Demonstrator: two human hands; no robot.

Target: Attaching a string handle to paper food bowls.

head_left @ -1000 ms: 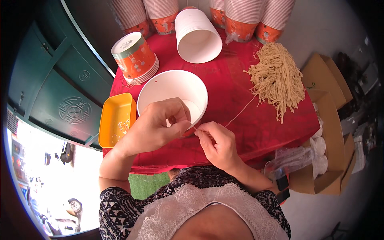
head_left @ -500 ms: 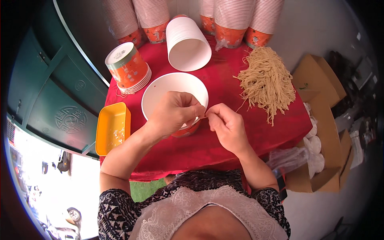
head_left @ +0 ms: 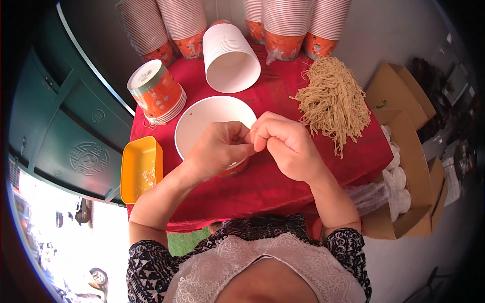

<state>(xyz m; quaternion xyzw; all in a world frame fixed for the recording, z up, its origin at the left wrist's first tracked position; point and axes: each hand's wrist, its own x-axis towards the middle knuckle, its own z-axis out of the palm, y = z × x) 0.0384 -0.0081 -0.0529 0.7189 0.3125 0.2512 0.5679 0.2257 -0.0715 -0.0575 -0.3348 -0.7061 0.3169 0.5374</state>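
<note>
A paper bucket [head_left: 194,118], white inside with an orange outside, stands upright and open in front of me. There is a small hole high in its wall. My left hand [head_left: 220,149] is over its right side, thumb and fingers pinched together. Against those fingertips, my right hand [head_left: 285,144] is closed too, just right of the rim. Both pinch a thin string, mostly hidden now by the fingers; the earlier picture shows it between them. Beyond my right hand lies a loose heap of tan strings [head_left: 333,103].
Left of the bucket, upside-down orange buckets [head_left: 159,96] are nested; a yellow tray [head_left: 129,177] holds small bits. White nested buckets [head_left: 232,70] lie behind. Tall wrapped bucket stacks [head_left: 285,30] line the wall. A cardboard box [head_left: 414,187] stands off the table's right edge.
My right hand has moved up and left until its fingers meet my left hand's. The gap with the string showing has closed. The whole view has shifted slightly.
</note>
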